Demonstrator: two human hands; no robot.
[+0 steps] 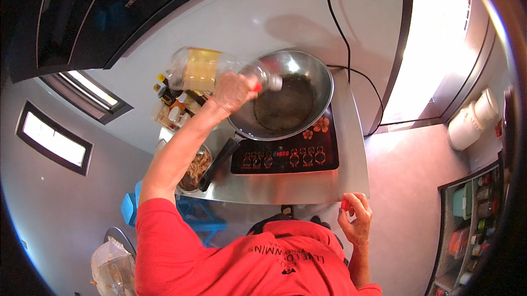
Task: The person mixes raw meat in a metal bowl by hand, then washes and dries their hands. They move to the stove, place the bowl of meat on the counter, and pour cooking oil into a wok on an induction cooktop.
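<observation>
My left hand (235, 91) is wrapped round a large clear plastic bottle (200, 70) with a yellow label. The bottle lies almost level, its mouth over the wok (323, 87); whether anything flows out is too blurred to tell. A dark, shiny patch covers the wok's bottom. Under the wok is a black induction cooker (282, 163) with a lit red display. The wok's black handle (218, 165) points toward me on the left. Near the counter's front right corner, my right hand (358, 222) pinches a small red cap (345, 205).
Left of the wok stand several seasoning bottles (167, 95) and a bowl of brownish food (198, 168). A black cord (343, 38) runs from the wall socket behind the steel counter (354, 158). Blue stools (202, 216) sit below; shelves (466, 224) are at right.
</observation>
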